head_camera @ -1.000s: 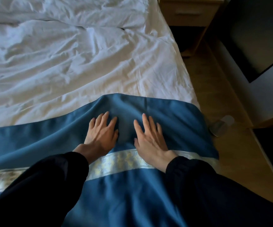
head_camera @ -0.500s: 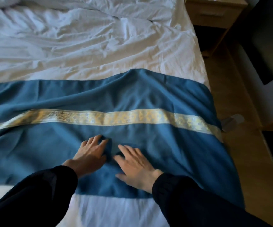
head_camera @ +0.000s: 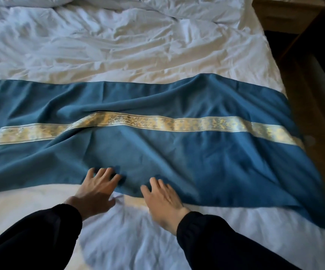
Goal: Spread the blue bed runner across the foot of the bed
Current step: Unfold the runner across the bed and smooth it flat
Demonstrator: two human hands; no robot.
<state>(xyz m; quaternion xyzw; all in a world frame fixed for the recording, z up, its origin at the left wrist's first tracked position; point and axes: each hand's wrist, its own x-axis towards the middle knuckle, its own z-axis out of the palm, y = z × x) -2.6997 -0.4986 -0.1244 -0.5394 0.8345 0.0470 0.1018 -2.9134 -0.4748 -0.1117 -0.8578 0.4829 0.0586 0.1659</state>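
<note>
The blue bed runner (head_camera: pixel 177 152) with a gold patterned band along its middle lies across the white bed (head_camera: pixel 118 45), running off the left of the view and hanging over the bed's right edge. It is wrinkled around the centre. My left hand (head_camera: pixel 95 190) rests flat, fingers spread, with the fingertips on the runner's near edge. My right hand (head_camera: pixel 163 199) lies flat beside it, fingers also on that near edge. Neither hand grips the cloth.
Crumpled white bedding covers the far half of the bed. A wooden bedside cabinet (head_camera: pixel 286 14) stands at the top right. A wooden floor strip (head_camera: pixel 313 106) runs along the bed's right side beside dark furniture.
Both hands have slid toward me across the runner, from beyond the gold band to its near edge. The view has risen, showing more white sheet in front of the runner.
</note>
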